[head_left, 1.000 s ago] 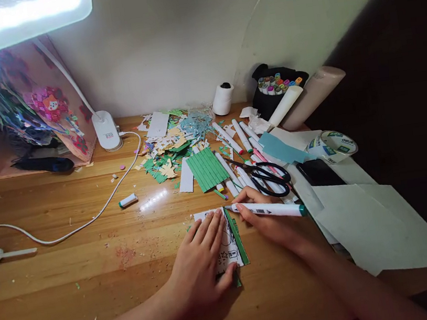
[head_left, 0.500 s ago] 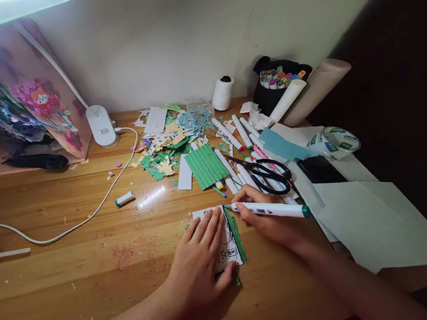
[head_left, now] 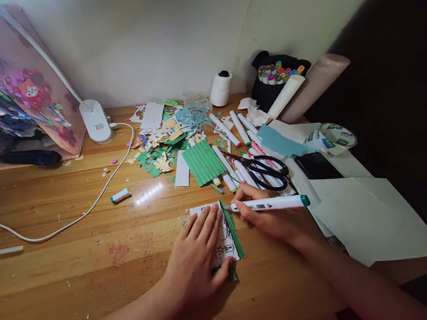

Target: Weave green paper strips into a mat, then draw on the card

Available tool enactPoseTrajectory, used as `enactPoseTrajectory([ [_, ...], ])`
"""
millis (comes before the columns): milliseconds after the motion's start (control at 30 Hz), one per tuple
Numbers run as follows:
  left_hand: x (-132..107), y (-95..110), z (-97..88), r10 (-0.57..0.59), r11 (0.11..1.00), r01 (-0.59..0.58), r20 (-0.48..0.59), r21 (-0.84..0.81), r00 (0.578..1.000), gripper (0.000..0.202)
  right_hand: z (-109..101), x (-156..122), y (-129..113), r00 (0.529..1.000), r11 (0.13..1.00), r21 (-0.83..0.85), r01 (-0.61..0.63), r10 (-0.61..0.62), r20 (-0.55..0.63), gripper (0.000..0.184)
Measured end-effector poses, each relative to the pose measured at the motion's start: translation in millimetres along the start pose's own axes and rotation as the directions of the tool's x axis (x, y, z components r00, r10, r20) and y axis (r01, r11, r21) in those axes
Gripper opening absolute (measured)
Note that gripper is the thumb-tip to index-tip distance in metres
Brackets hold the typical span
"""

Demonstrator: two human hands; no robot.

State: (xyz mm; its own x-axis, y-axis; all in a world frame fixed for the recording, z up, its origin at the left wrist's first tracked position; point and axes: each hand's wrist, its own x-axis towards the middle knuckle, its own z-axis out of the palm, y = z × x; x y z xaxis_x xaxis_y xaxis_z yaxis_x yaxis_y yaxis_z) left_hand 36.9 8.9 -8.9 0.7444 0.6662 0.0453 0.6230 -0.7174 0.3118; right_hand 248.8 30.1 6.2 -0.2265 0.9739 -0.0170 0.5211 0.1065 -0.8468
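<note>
My left hand lies flat with fingers stretched over a white card bearing black line drawings, pressing it to the table. Beneath the card sits a green piece, which shows as a strip along its right side and a bit at the bottom. My right hand grips a white marker with a green end, held nearly level. The marker's tip touches or hovers at the upper part of the green strip; I cannot tell which. My left hand hides much of the card.
Behind my hands lie a green ribbed square, black-handled scissors, several markers and a heap of paper scraps. A marker cap rests at left near a white cable. Paper sheets, a phone and a tape roll are at right.
The marker has swung a little more level, and its tip sits slightly lower along the green strip. My left hand stays on the card. The whole view has shifted slightly.
</note>
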Motion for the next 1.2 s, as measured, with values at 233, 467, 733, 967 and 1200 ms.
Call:
enactPoseTrajectory([
  [233, 0, 0, -0.6, -0.004, 1.000, 0.004, 0.014, 0.018, 1.000, 0.073, -1, -1, -1, 1.000, 1.000, 0.018, 0.000, -0.001, 0.029, 0.018],
  [467, 1, 1, -2.7, -0.008, 1.000, 0.008, 0.020, 0.006, 1.000, 0.072, -6, 0, -11, 0.996, 0.997, -0.072, 0.000, 0.006, 0.091, 0.018],
  [733, 0, 1, -0.7, -0.003, 1.000, 0.003, 0.012, -0.001, 1.000, 0.072, -8, -1, -9, 0.994, 0.997, -0.073, 0.035, -0.027, 0.108, 0.020],
  [967, 0, 1, -0.5, -0.014, 1.000, 0.014, 0.012, -0.024, 1.000, 0.071, -20, -2, -3, 0.964, 0.963, -0.144, 0.227, -0.201, 0.173, 0.022],
  [1200, -1, 1, 0.6, -0.018, 0.999, 0.018, -0.002, -0.044, 1.000, 0.073, -21, -1, 3, 0.935, 0.859, -0.388, 0.334, -0.248, 0.255, 0.021],
])
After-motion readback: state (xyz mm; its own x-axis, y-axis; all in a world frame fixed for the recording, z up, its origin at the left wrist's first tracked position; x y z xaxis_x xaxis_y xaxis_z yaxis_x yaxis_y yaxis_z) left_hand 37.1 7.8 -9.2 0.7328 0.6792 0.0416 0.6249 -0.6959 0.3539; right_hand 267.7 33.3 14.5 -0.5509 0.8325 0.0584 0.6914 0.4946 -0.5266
